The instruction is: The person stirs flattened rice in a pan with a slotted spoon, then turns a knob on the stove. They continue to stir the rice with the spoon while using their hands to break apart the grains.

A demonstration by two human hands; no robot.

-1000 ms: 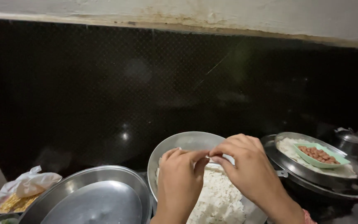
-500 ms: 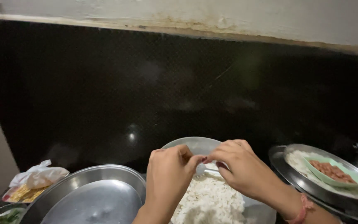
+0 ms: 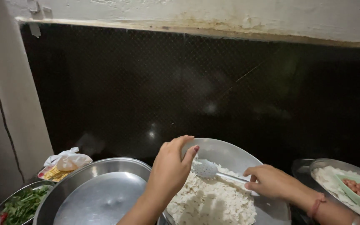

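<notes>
Steel bowl (image 3: 246,156) of white flakes (image 3: 213,202): landmark. Left hand (image 3: 169,171) at near-left rim, fingers together, curled, gripping nothing visible. Right hand (image 3: 271,182) at right side, pinching handle of slotted spoon (image 3: 207,168) above flakes.

Hands (image 3: 171,166), skimmer (image 3: 207,168), white flakes (image 3: 211,202)
</notes>
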